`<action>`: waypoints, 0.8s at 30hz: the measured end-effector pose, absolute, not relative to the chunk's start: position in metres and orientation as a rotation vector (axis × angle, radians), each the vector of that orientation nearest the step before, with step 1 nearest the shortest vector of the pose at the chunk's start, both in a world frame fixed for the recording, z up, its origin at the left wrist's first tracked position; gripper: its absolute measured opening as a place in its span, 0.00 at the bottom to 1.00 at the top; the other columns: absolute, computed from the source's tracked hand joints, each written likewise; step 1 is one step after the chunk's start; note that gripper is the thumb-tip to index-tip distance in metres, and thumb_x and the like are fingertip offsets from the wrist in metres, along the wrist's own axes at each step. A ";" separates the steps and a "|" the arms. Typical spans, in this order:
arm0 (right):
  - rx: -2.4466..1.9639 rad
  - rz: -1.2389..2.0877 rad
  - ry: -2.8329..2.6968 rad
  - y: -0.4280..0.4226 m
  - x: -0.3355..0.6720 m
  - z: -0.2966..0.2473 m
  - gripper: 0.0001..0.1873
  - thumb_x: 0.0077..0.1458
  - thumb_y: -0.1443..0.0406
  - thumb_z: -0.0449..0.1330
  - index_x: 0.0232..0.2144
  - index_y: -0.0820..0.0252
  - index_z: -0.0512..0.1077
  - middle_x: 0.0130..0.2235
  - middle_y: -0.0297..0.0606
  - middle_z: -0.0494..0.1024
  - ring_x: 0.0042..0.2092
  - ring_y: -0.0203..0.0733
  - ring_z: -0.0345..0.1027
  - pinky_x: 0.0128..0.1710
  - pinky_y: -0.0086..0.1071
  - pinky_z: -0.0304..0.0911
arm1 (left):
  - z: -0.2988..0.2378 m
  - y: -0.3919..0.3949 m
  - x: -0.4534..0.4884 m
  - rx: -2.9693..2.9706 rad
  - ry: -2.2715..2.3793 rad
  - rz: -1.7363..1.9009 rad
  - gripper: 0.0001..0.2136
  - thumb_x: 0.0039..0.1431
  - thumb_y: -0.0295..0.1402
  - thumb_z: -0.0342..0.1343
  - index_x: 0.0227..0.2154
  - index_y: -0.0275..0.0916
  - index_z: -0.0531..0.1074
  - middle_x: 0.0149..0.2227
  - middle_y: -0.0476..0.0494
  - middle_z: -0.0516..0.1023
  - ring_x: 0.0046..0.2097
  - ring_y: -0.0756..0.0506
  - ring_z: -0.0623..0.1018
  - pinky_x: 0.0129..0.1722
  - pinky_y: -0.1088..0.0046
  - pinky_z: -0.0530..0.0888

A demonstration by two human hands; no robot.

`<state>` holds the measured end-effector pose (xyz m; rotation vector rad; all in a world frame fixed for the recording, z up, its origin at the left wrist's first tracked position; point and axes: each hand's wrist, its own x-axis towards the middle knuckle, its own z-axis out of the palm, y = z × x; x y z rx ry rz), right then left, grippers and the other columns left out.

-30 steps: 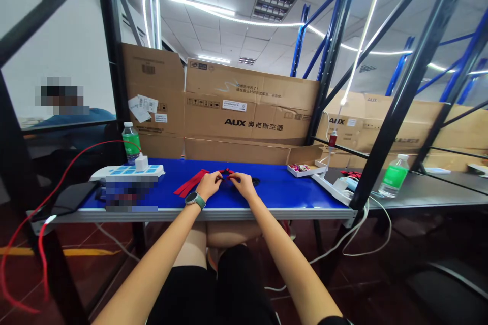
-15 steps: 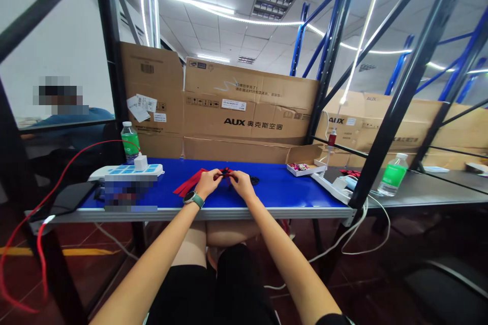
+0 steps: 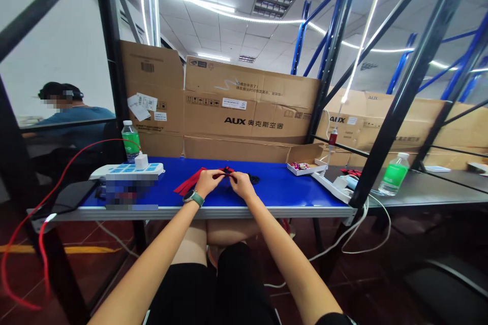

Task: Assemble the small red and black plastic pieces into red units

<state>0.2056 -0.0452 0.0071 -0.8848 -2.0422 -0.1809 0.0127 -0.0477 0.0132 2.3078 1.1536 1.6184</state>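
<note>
Over the blue tabletop [image 3: 282, 190], my left hand [image 3: 209, 181] and my right hand [image 3: 242, 184] face each other with fingers pinched. Between the fingertips runs a thin dark strip [image 3: 226, 174], too small to make out in detail; both hands grip it. Flat red fabric strips [image 3: 189, 182] lie beside my left hand, partly behind it. Just past the fingers is a black and red bunch [image 3: 229, 169], mostly hidden. A black cord-like bundle [image 3: 253, 179] rests right of my right hand. A watch with a green strap [image 3: 193, 197] is on my left wrist.
A power strip [image 3: 152, 168], a green-labelled bottle [image 3: 131, 141] and a black flat item [image 3: 70, 197] are on the left. An open small box [image 3: 305, 166] stands right. Cardboard [image 3: 251, 117] walls the back. A person [image 3: 76, 106] sits at far left.
Both hands stay nearly in place, still pinching. The fingertips have shifted slightly, and the piece between them now appears as a thinner, straighter dark line. The view has moved very little.
</note>
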 end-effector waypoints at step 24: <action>-0.984 -0.230 -2.154 -0.049 0.204 0.007 0.09 0.59 0.71 0.56 0.28 0.60 0.73 0.29 0.40 0.79 0.30 0.38 0.71 0.32 0.27 0.57 | 0.013 -0.047 0.010 2.473 1.073 1.444 0.08 0.60 0.36 0.59 0.35 0.40 0.80 0.34 0.46 0.84 0.34 0.46 0.81 0.37 0.72 0.74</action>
